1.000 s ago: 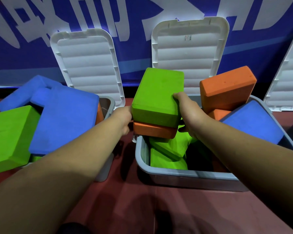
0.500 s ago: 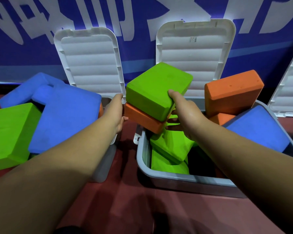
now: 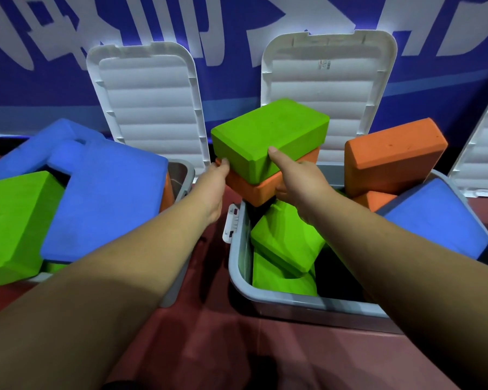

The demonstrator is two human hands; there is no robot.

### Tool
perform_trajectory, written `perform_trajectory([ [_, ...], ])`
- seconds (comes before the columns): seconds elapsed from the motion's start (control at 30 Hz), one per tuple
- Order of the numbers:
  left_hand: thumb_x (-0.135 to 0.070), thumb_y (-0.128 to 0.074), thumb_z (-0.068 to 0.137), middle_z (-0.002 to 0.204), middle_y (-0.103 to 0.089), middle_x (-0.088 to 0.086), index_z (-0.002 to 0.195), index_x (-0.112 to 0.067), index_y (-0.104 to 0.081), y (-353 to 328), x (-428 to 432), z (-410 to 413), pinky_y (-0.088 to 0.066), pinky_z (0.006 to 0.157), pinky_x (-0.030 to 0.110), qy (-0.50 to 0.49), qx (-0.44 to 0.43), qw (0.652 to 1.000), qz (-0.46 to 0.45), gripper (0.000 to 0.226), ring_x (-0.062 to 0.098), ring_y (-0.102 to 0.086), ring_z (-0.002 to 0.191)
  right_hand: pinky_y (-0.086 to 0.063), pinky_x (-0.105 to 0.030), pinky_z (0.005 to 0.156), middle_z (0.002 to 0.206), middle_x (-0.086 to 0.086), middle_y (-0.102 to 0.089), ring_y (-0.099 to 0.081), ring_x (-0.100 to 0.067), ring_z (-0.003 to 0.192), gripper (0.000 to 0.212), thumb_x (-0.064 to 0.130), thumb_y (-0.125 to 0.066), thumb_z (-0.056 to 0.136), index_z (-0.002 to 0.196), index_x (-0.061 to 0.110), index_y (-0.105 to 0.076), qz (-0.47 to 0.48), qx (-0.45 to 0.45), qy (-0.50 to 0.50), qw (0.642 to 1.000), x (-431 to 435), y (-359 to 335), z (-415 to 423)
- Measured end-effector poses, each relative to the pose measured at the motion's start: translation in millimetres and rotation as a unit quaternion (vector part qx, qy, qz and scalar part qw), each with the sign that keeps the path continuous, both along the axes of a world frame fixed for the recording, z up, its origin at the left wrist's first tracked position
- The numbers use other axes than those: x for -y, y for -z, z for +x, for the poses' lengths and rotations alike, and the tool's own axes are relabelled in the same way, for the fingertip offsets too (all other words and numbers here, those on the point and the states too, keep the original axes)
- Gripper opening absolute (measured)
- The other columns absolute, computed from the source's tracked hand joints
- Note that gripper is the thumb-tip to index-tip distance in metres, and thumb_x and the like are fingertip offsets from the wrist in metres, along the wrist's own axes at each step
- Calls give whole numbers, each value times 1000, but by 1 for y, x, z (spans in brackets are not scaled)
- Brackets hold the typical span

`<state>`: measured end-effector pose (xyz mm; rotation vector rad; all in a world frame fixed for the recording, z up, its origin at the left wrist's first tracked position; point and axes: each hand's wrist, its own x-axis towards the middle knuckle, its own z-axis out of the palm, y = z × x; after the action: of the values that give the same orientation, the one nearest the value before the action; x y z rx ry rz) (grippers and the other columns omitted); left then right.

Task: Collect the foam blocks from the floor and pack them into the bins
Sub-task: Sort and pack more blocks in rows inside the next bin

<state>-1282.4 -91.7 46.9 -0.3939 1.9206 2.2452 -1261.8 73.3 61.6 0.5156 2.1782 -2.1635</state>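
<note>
A green foam block [image 3: 268, 136] lies stacked on an orange foam block [image 3: 254, 190], both held in the air over the back left corner of the right grey bin [image 3: 307, 301]. My left hand [image 3: 213, 190] grips the stack's left end. My right hand [image 3: 299, 181] grips the near right side, thumb on the green block's top. Inside that bin lie green blocks [image 3: 286, 243], two orange blocks [image 3: 392, 156] and a blue block [image 3: 437, 220]. The left bin [image 3: 185, 175] is piled with blue blocks [image 3: 104, 204] and a green block [image 3: 12, 220].
Each bin's white lid [image 3: 150, 108] stands open behind it against a blue banner wall; the right bin's lid [image 3: 327, 77] is just behind the held stack. A third white lid [image 3: 482, 153] shows at the right edge. The floor [image 3: 237, 347] is dark red.
Both hands have carried the green and orange stack up and back toward the right bin's lid, and the stack has turned clockwise. My left hand has shifted onto the stack's left end.
</note>
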Motion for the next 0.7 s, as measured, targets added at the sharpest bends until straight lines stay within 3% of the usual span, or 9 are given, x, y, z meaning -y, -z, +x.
perform_trajectory([
  [0.07, -40, -36, 113, 131, -53, -18, 153, -26, -43, 3, 0, -2, -29, 101, 23, 11, 0, 1000, -23, 43, -6, -50, 108, -59, -49, 94, 101, 3, -76, -73, -24, 98, 86, 80, -77, 55, 117, 22, -73, -6, -2, 9, 1000, 0, 0, -3],
  [0.17, -56, -37, 108, 144, -53, -10, 151, -25, -46, 6, 3, -8, -35, 111, 34, 3, 16, 991, -130, 54, 14, -53, 125, -60, -50, 93, 88, 4, -71, -72, -23, 91, 80, 74, -78, 57, 115, 19, -73, -13, 2, 8, 1000, 0, -2, -2],
  [0.23, -61, -39, 104, 136, -63, 5, 140, -17, -56, 9, 3, -7, -48, 108, 45, -19, 38, 975, -220, 59, 29, -62, 118, -59, -48, 95, 98, 3, -76, -72, -22, 96, 81, 73, -77, 56, 117, 19, -73, -18, 5, 3, 1000, 0, -1, -3],
  [0.3, -53, -44, 104, 112, -68, 11, 125, -10, -60, 6, -3, 0, -58, 93, 50, -14, 49, 967, -248, 50, 35, -68, 103, -58, -50, 97, 99, 3, -76, -72, -21, 95, 84, 75, -76, 55, 117, 19, -72, -15, 10, -6, 1000, 0, 0, -4],
  [0.4, -25, -55, 89, 104, -69, 18, 121, 0, -61, -4, -10, 8, -53, 65, 36, 18, 68, 949, -307, 40, 38, -71, 100, -58, -56, 94, 78, 2, -64, -65, -23, 77, 69, 67, -75, 62, 108, 15, -72, 8, 16, -14, 1000, -6, -2, 0],
  [0.47, -14, -55, 90, 105, -68, 19, 118, 2, -63, -15, -13, 13, -42, 62, 30, 31, 81, 909, -407, 33, 35, -68, 92, -59, -56, 90, 79, -4, -61, -69, -29, 77, 46, 54, -72, 76, 98, 14, -68, 27, 24, -29, 999, -12, -4, 5],
  [0.57, -12, -58, 85, 90, -70, 19, 95, 1, -69, -26, -25, 23, -49, 62, 32, 112, 83, 861, -489, 20, 32, -65, 75, -62, -49, 88, 97, -6, -68, -74, -31, 94, 22, 34, -65, 90, 97, 13, -65, 63, 25, -67, 995, -26, -6, 15],
  [0.63, -11, -62, 82, 66, -66, 16, 73, -4, -69, -30, -41, 34, -47, 54, 28, 176, 75, 837, -513, 13, 28, -61, 57, -62, -45, 83, 100, -12, -71, -76, -30, 90, 21, 24, -60, 92, 97, 5, -66, 111, 17, -85, 990, -39, -8, 19],
  [0.7, -14, -64, 85, 56, -63, 9, 69, -7, -69, -27, -60, 37, -42, 48, 23, 228, 42, 810, -539, 18, 25, -58, 48, -62, -48, 80, 96, -16, -73, -77, -29, 84, 25, 20, -59, 92, 97, -2, -69, 170, 4, -102, 980, -56, -14, 26],
])
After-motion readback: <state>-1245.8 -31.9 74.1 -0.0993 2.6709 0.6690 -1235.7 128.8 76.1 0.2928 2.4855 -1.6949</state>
